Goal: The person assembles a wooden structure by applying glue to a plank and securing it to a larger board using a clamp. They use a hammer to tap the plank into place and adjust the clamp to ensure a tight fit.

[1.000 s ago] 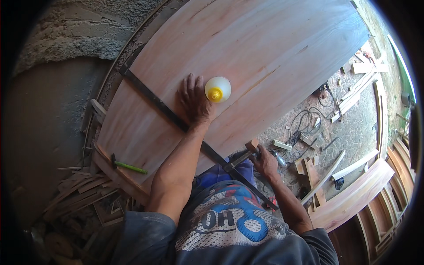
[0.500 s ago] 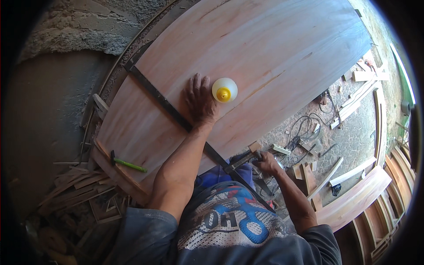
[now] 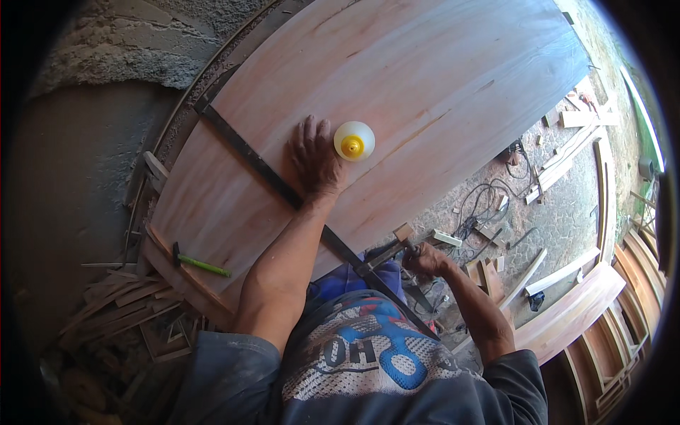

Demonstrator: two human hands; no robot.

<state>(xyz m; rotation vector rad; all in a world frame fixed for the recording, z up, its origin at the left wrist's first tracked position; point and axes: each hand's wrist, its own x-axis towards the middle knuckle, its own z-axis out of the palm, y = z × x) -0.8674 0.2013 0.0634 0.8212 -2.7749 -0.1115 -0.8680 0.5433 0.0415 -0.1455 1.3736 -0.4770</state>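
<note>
A broad wooden panel [image 3: 397, 92] lies in front of me, with a long dark metal bar clamp [image 3: 248, 154] across its near part. My left hand [image 3: 316, 157] rests flat on the panel with fingers spread, beside a white glue bottle [image 3: 363, 133] with a yellow cap. At the panel's near right edge my right hand [image 3: 426, 260] is closed round the clamp's handle. A small wood block [image 3: 403, 231] sits between the clamp's screw end and the panel edge. The green-handled hammer [image 3: 204, 265] lies on the panel's left end.
Wood scraps [image 3: 120, 304] are heaped at the lower left. Black cables [image 3: 482, 198] and offcuts litter the floor on the right. A curved plank [image 3: 574, 312] and several stacked wooden pieces [image 3: 641, 276] stand at the lower right. A rough wall [image 3: 134, 42] rises at the upper left.
The whole view has shifted slightly, so the panel and bottle appear a little farther left. My left hand stays on the panel and my right stays on the clamp handle.
</note>
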